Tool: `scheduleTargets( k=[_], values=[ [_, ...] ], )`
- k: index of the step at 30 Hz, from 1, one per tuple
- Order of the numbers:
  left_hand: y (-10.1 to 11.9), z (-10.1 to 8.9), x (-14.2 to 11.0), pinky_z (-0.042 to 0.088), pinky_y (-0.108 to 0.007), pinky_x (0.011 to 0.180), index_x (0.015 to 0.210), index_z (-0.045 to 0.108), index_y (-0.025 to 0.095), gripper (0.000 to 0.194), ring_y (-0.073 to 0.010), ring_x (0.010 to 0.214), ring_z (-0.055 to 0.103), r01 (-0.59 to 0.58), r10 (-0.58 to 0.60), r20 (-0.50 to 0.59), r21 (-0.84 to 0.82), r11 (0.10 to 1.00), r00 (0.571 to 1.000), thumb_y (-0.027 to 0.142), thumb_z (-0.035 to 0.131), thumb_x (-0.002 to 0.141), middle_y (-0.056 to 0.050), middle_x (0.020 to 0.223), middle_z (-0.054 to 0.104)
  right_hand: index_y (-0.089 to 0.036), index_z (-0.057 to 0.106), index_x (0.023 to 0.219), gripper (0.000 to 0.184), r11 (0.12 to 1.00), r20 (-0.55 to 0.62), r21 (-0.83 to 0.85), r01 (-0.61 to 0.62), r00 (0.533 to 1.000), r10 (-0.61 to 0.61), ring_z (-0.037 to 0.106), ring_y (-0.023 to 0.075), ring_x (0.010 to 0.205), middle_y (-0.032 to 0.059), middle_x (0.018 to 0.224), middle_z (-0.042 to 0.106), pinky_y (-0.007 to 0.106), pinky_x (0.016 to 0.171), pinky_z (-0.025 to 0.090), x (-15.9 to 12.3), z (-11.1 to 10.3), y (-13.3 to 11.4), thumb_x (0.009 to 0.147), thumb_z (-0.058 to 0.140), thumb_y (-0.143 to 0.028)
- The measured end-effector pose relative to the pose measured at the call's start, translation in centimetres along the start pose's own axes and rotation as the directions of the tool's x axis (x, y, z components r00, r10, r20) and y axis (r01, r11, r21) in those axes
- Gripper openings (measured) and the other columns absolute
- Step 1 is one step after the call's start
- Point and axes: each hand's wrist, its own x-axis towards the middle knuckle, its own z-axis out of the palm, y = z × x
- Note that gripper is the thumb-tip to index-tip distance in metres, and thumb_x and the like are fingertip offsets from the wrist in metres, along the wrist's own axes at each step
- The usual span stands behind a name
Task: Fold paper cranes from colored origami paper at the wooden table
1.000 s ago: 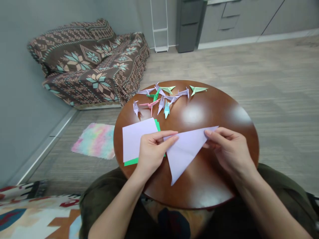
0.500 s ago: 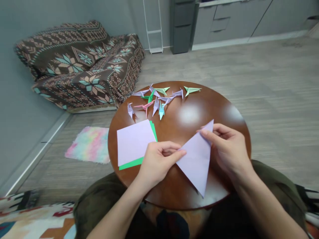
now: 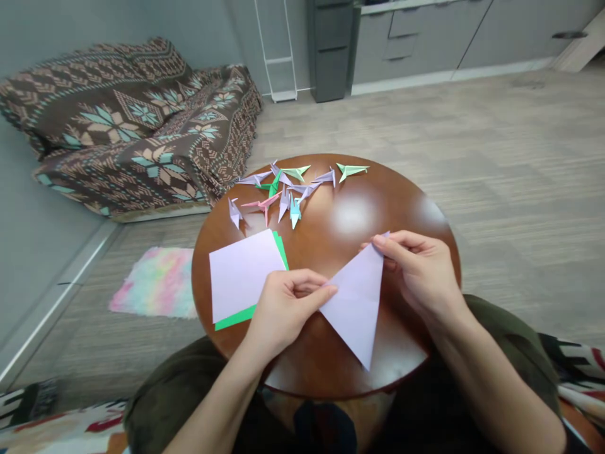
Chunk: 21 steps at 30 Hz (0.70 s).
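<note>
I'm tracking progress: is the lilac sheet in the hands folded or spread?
Folded: the held sheet shows a triangular outline, whereas the flat sheet nearby is four-sided.

The 2 bare forearms (image 3: pixel 501 378) reach forward and slant inward. The left hand (image 3: pixel 290 309) points rightward, its thumb and index finger pinched. The right hand (image 3: pixel 418 268), slightly higher, points leftward, thumb pressed toward its curled fingers. The 2 hands are apart, palms facing inward.

Round brown table (image 3: pixel 406 202), folded paper birds (image 3: pixel 284 203), paper stack (image 3: pixel 243 274)
</note>
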Motion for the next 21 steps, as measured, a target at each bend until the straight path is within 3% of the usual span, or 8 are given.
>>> scheduleTargets(
  k=[3, 7, 8, 11, 13, 15, 18, 21],
  values=[
    [-0.1, -0.1, 0.1, 0.049, -0.02, 0.057, 0.074, 0.081, 0.015, 0.013, -0.0135, 0.059, 0.068, 0.012, -0.012, -0.006, 0.006, 1.0, 1.0, 0.027, 0.085, 0.076, -0.005, 0.07, 0.08, -0.019, 0.08, 0.073, 0.019, 1.0, -0.071, 0.02, 0.015, 0.997, -0.014, 0.075, 0.017, 0.067, 0.0044, 0.076, 0.08, 0.025, 0.061, 0.062, 0.5, -0.3, -0.3, 0.076, 0.092, -0.034],
    [-0.3, -0.4, 0.3, 0.049, -0.019, 0.057, 0.072, 0.081, 0.015, 0.013, -0.0124, 0.058, 0.067, 0.01, -0.011, -0.07, -0.021, 1.0, 0.997, 0.026, 0.088, 0.072, -0.004, 0.068, 0.079, -0.02, 0.079, 0.074, 0.019, 0.988, -0.211, 0.061, 0.144, 0.969, -0.129, 0.077, 0.0178, 0.073, 0.0021, 0.075, 0.078, 0.027, 0.067, 0.066, 0.9, -0.6, -0.8, 0.076, 0.091, -0.035],
    [-0.4, -0.4, 0.4, 0.049, -0.019, 0.057, 0.072, 0.081, 0.016, 0.013, -0.0122, 0.058, 0.066, 0.005, -0.009, -0.096, -0.04, 0.999, 0.995, 0.026, 0.089, 0.071, -0.003, 0.068, 0.079, -0.02, 0.079, 0.075, 0.02, 0.988, -0.18, 0.054, 0.142, 0.975, -0.13, 0.078, 0.0185, 0.076, 0.0025, 0.078, 0.079, 0.028, 0.069, 0.066, 0.8, -0.5, -0.7, 0.078, 0.089, -0.037],
    [-0.5, -0.1, 0.5, 0.05, -0.02, 0.058, 0.074, 0.081, 0.016, 0.014, -0.0122, 0.058, 0.066, -0.01, -0.008, -0.154, -0.116, 0.993, 0.988, 0.027, 0.09, 0.07, -0.003, 0.068, 0.079, -0.02, 0.081, 0.082, 0.02, 0.999, 0.09, -0.033, 0.003, 0.996, 0.0, 0.072, 0.0139, 0.068, 0.0018, 0.077, 0.078, 0.021, 0.062, 0.059, 0.1, -0.1, -0.2, 0.08, 0.089, -0.039],
    [-0.3, 0.1, 0.3, 0.05, -0.02, 0.059, 0.075, 0.081, 0.016, 0.015, -0.0117, 0.058, 0.066, -0.005, -0.017, -0.137, -0.154, 0.988, 0.99, 0.027, 0.09, 0.071, -0.003, 0.068, 0.078, -0.02, 0.078, 0.074, 0.021, 0.995, 0.15, -0.088, -0.039, 0.987, 0.052, 0.062, 0.0097, 0.055, -0.0015, 0.064, 0.072, 0.018, 0.051, 0.049, -0.5, 0.1, -0.1, 0.082, 0.088, -0.037],
    [0.0, 0.3, 0.1, 0.049, -0.019, 0.058, 0.074, 0.08, 0.015, 0.014, -0.0105, 0.057, 0.064, 0.024, -0.033, -0.053, -0.158, 0.987, 0.998, 0.026, 0.089, 0.073, -0.002, 0.066, 0.077, -0.019, 0.076, 0.071, 0.024, 0.991, 0.179, -0.12, -0.052, 0.981, 0.073, 0.057, 0.0083, 0.052, -0.0022, 0.061, 0.07, 0.018, 0.049, 0.043, -1.0, 0.1, -0.3, 0.082, 0.088, -0.036],
    [0.7, 0.7, -0.3, 0.048, -0.018, 0.059, 0.077, 0.08, 0.015, 0.015, -0.0102, 0.061, 0.064, 0.048, -0.039, 0.063, -0.152, 0.987, 0.997, 0.024, 0.09, 0.072, -0.003, 0.072, 0.078, -0.018, 0.077, 0.071, 0.023, 0.964, 0.318, -0.234, -0.124, 0.927, 0.197, 0.058, 0.0097, 0.056, -0.0005, 0.064, 0.071, 0.02, 0.052, 0.043, -1.8, 0.2, -1.2, 0.078, 0.091, -0.035],
    [1.1, 1.0, -0.4, 0.046, -0.017, 0.057, 0.077, 0.08, 0.015, 0.017, -0.0085, 0.059, 0.06, -0.041, 0.029, -0.061, -0.2, 0.979, 0.998, 0.023, 0.093, 0.068, 0.0, 0.067, 0.074, -0.017, 0.078, 0.071, 0.022, 0.917, 0.422, -0.359, -0.176, 0.845, 0.327, 0.058, 0.012, 0.059, 0.0013, 0.065, 0.071, 0.021, 0.054, 0.043, -2.8, 0.6, -1.8, 0.075, 0.092, -0.034]
  ],
)
